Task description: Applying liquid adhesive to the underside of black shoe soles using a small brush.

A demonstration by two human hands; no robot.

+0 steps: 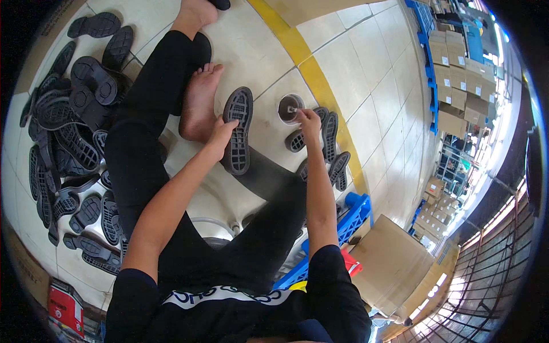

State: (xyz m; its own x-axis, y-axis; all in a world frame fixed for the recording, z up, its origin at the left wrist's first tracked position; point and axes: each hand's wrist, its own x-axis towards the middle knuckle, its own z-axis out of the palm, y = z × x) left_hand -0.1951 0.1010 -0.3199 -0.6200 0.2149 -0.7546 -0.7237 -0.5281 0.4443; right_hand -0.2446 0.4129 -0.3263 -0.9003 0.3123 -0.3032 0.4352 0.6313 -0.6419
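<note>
Sole point(240, 132) between foot point(200, 104) and apparent cup point(279, 110)

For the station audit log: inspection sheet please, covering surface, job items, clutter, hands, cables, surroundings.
Surface: pale tiled floor, yellow stripe
Job's things: dark shoe sole, grid side showing; round container, dark inside
Clutter: piled soles at left; smaller sole group beside the container
Hands: left hand holds the shoe sole; right hand pinches a small implement at the container, kind unclear
Cables: nothing seen
Surroundings: blue pallet, large carton, stacked boxes
</note>
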